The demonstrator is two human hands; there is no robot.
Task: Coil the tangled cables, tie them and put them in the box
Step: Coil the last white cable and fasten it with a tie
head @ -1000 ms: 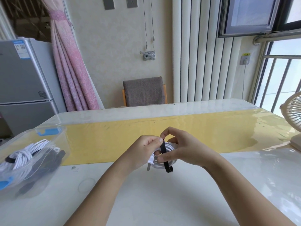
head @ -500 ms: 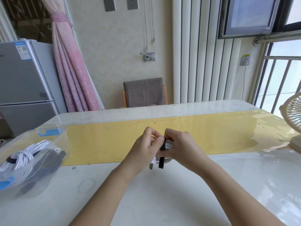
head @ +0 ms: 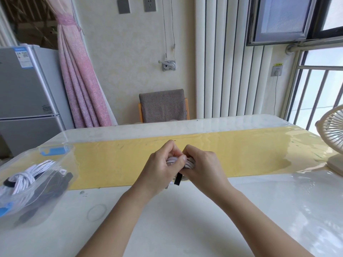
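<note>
- Two hands meet over the near edge of the yellow strip (head: 241,154): your left hand (head: 159,169) and right hand (head: 202,167) both curl round the white cable coil (head: 173,160), pinching it between them.
- The tail of the black strap (head: 178,179) hangs loose beneath the coil. Whether it is fastened cannot be told. Let go now and the loops may spring apart.
- Cinching off-centre could let turns slip out.
- The box (head: 11,164) stands off the strip's left end, well apart. An unsecured coil could unravel on the way there.

2 forearms showed, both bare right up to the view's lower edge; the left hand (head: 161,165) and right hand (head: 205,165) were bare as well.
</note>
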